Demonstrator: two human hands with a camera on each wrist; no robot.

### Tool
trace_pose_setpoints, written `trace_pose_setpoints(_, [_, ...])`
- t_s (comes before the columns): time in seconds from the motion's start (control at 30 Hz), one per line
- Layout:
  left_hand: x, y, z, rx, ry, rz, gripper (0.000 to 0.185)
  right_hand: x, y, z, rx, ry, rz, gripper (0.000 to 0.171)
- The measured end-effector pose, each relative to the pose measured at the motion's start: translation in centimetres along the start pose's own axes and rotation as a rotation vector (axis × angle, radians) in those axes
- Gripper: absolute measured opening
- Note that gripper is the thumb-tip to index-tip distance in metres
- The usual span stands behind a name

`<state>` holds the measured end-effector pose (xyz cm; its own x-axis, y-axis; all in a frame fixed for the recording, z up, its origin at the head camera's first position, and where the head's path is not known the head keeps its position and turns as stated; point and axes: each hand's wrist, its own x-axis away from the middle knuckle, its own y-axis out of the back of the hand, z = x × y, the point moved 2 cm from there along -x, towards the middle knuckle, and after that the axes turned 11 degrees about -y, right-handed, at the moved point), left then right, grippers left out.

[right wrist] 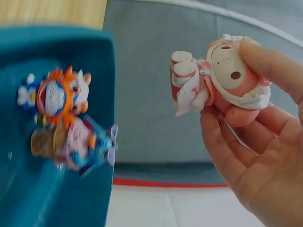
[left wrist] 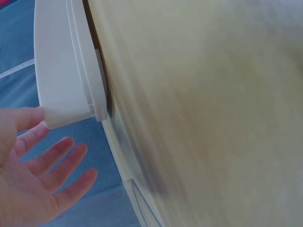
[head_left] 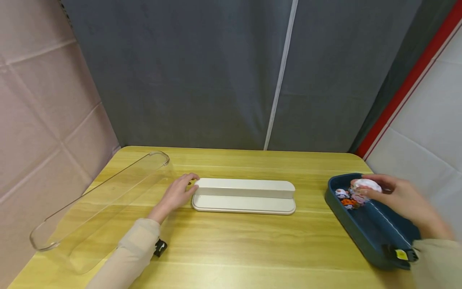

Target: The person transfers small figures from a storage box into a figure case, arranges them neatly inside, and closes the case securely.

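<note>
Over the far end of a dark blue bin (head_left: 346, 228), my right hand (head_left: 408, 200) holds a pink-and-white figurine (right wrist: 232, 71) with a hooded head, fingers and thumb around the head. Inside the bin lie more small figurines, among them an orange-and-white one (right wrist: 59, 97) and a pink-and-blue one (right wrist: 85, 144). My left hand (head_left: 178, 192) touches the left end of a white two-step display stand (head_left: 245, 203) with thumb and index fingertips. Its other fingers spread loosely away from the stand in the left wrist view.
A long transparent cover (head_left: 108, 200) with rounded ends stands at the left of the wooden table (head_left: 252, 249). A grey curtain (head_left: 198, 80) hangs behind the table; pale cloth walls close off both sides.
</note>
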<state>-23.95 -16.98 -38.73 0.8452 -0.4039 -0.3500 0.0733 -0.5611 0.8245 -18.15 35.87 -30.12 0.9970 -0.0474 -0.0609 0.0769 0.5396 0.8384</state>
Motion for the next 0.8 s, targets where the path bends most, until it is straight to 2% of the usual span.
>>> trace_pose_setpoints(0.17, [-0.1,0.0,0.0,0.002,-0.001,0.000,0.024,0.2,-0.8,1.8,-0.032,0.039,0.022,0.048])
trace_pose_setpoints(0.43, [-0.2,-0.1,-0.2,0.006,-0.002,0.002,0.024,0.3,-3.2,4.4,-0.157,0.073,0.099,0.046])
trace_pose_setpoints(0.67, [-0.3,-0.2,-0.4,0.014,0.000,0.003,0.025,0.0,-5.3,5.9,-0.150,0.100,0.122,0.047])
trace_pose_setpoints(0.8, [-0.3,-0.2,-0.4,0.019,0.004,0.005,0.025,-0.2,-6.7,6.7,-0.179,0.148,0.125,0.043])
